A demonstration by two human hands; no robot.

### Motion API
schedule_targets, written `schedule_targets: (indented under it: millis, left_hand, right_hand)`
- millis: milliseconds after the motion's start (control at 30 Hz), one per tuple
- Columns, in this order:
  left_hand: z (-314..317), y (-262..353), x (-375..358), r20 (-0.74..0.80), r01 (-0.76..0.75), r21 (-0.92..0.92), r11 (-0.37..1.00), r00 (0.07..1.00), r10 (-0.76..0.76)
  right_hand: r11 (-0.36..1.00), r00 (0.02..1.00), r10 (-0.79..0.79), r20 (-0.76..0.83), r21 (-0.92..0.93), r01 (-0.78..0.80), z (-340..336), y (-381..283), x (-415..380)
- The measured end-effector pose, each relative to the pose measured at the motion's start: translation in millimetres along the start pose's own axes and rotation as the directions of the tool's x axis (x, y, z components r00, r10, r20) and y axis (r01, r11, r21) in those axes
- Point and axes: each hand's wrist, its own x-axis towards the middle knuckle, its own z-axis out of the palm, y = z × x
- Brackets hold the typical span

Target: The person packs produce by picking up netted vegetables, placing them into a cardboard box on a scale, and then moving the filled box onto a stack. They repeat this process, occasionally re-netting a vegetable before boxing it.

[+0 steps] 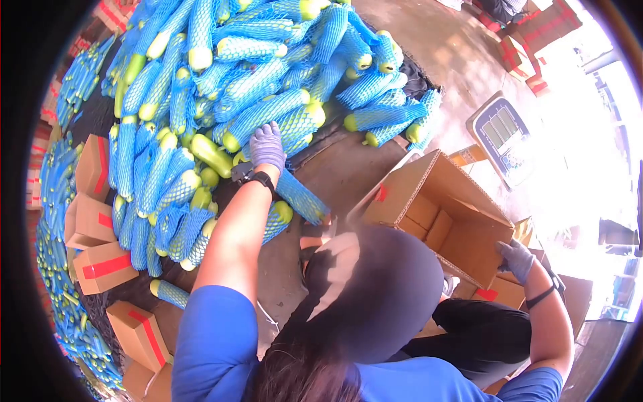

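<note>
My left hand (268, 146), in a grey-purple glove, reaches onto a big pile of long light-green gourds in blue foam nets. Its fingers curl over a netted gourd (295, 127) on the near side of the pile; the fingertips are hidden. A bare green gourd (211, 154) lies just left of that hand. My right hand (517, 260), gloved in grey, grips the right rim of an open cardboard box (462, 251). The box tilts toward me, and bare cardboard shows inside it. Another netted gourd (301, 197) lies below my left wrist.
A scale display (499, 130) with several readouts stands beyond the box. Closed boxes with red tape (104, 268) line the pile's left side. More netted gourds (60, 268) lie farther left. Other boxes (546, 30) and part of a person (502, 10) are at the upper right.
</note>
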Motion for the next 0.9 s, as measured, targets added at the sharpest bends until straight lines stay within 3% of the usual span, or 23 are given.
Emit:
schedule_targets:
  millis: [67,100,133,167,200,233,267,333,367,400,433,467,500,533,567,633,700,733,767,833,867,900]
  left_hand:
    - [19,9,13,-0.006,0.024,0.094,0.995,1.0,-0.023]
    - [20,12,17,-0.047,0.06,0.106,0.993,0.997,-0.055]
    - [21,12,19,-0.086,0.097,0.118,0.988,0.992,-0.087]
    - [23,9,18,-0.099,0.091,0.022,0.996,0.991,-0.088]
    - [7,7,13,-0.094,0.097,0.02,0.995,0.991,-0.095]
    - [-16,5,7,0.044,0.127,-0.084,0.988,0.991,-0.124]
    - [-32,4,3,0.181,0.167,-0.184,0.969,0.974,-0.134]
    - [-37,-11,-1,0.204,0.229,-0.293,0.928,0.964,-0.173]
    - [-41,-22,-4,0.299,0.26,-0.412,0.873,0.944,-0.14]
    - [-41,-37,-7,0.384,0.296,-0.519,0.802,0.919,-0.091]
    - [-28,-56,-11,0.323,0.233,-0.701,0.674,0.946,0.01]
    - [-15,-72,-16,0.421,0.342,-0.823,0.453,0.903,0.085]
    - [-2,-89,-25,0.428,0.41,-0.904,0.123,0.879,0.21]
    - [-3,-101,-40,0.387,0.468,-0.857,-0.216,0.861,0.331]
    - [-4,-115,-59,0.271,0.412,-0.838,-0.359,0.884,0.381]
    - [-42,-140,-103,0.131,0.328,-0.802,-0.498,0.912,0.389]
    - [-60,-169,-157,0.13,0.273,-0.77,-0.577,0.952,0.277]
    - [-91,-172,-189,0.145,0.232,-0.688,-0.688,0.972,0.183]
    - [-75,-190,-221,0.187,0.232,-0.631,-0.74,0.972,0.146]
    - [-46,-224,-303,0.28,0.202,-0.576,-0.792,0.959,0.041]
    - [-42,-237,-340,0.39,0.191,-0.544,-0.817,0.92,-0.044]
    - [-37,-245,-377,0.492,0.179,-0.504,-0.845,0.864,-0.11]
  right_hand:
    - [0.999,0.998,0.036,0.044,0.024,-0.037,-5,-6,2]
    - [0.951,0.994,-0.1,0.049,-0.287,0.11,-7,-12,3]
    - [0.788,0.969,-0.226,0.097,-0.567,0.241,-8,-19,3]
    - [0.783,0.968,-0.227,0.103,-0.571,0.245,-9,-27,0]
    - [0.674,0.967,-0.234,0.098,-0.701,0.234,-5,-37,-9]
    - [0.545,0.966,-0.242,0.094,-0.81,0.216,-4,-43,-13]
    - [0.541,0.966,-0.242,0.095,-0.813,0.215,-11,-33,-8]
    - [0.6,0.915,-0.376,0.149,-0.713,0.363,-28,-7,10]
    - [0.597,0.914,-0.376,0.152,-0.715,0.365,-33,-3,15]
    - [0.651,0.912,-0.374,0.169,-0.652,0.388,-33,-1,15]
    - [0.701,0.908,-0.377,0.185,-0.583,0.41,-30,0,14]
    - [0.699,0.905,-0.382,0.188,-0.582,0.416,-27,-4,12]
    - [0.842,0.96,-0.235,0.15,-0.462,0.278,-23,-12,11]
    - [0.938,0.988,-0.073,0.139,-0.328,0.115,-20,-17,8]
    - [0.936,0.987,-0.08,0.142,-0.331,0.123,-19,-15,11]
    - [0.803,0.963,-0.219,0.156,-0.532,0.269,-22,-8,22]
    - [0.806,0.975,-0.159,0.154,-0.549,0.218,-28,-7,25]
    - [0.807,0.984,-0.106,0.142,-0.566,0.169,-23,-14,28]
    - [0.852,0.976,-0.157,0.149,-0.48,0.21,-20,-17,20]
    - [0.806,0.97,-0.16,0.182,-0.543,0.234,-36,-15,38]
    - [0.826,0.982,-0.141,0.122,-0.532,0.185,-32,-20,38]
    - [0.807,0.969,-0.193,0.152,-0.538,0.245,-45,-13,53]
